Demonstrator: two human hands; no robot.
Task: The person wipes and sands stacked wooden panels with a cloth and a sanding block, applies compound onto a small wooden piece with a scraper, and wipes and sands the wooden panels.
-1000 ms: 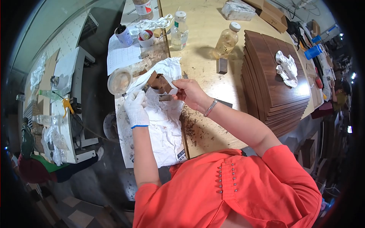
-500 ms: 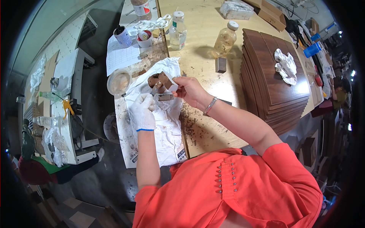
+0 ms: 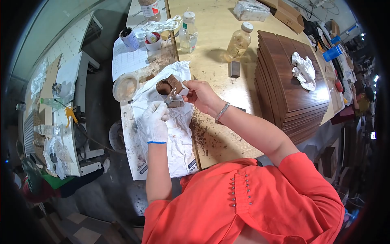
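My left hand point(image 3: 154, 121), in a white knitted glove with a blue cuff edge, is closed around a small putty knife point(image 3: 172, 96) with a shiny blade. The blade reaches up to a small block point(image 3: 174, 83) with a brown face and a pale side. My bare right hand point(image 3: 202, 96) pinches this block from the right, thumb on top. A round opening with dark brown inside point(image 3: 163, 88) shows just left of the block; whether it belongs to it I cannot tell. Below lies a crumpled white cloth point(image 3: 172, 136) with another small brown block point(image 3: 176, 104) on it.
A clear round tub point(image 3: 125, 87) stands left of the cloth. Farther back are a can point(image 3: 129, 39), a red-and-white cup point(image 3: 153, 41) and two bottles point(image 3: 188, 33) point(image 3: 239, 41). Stacked brown panels point(image 3: 280, 73) rise at right, a white rag point(image 3: 304, 71) on top. Brown crumbs litter the table.
The putty knife has swung slightly right and up against the block's brown face. The block has tilted a little, so the round dark opening shows more. My left hand has shifted slightly.
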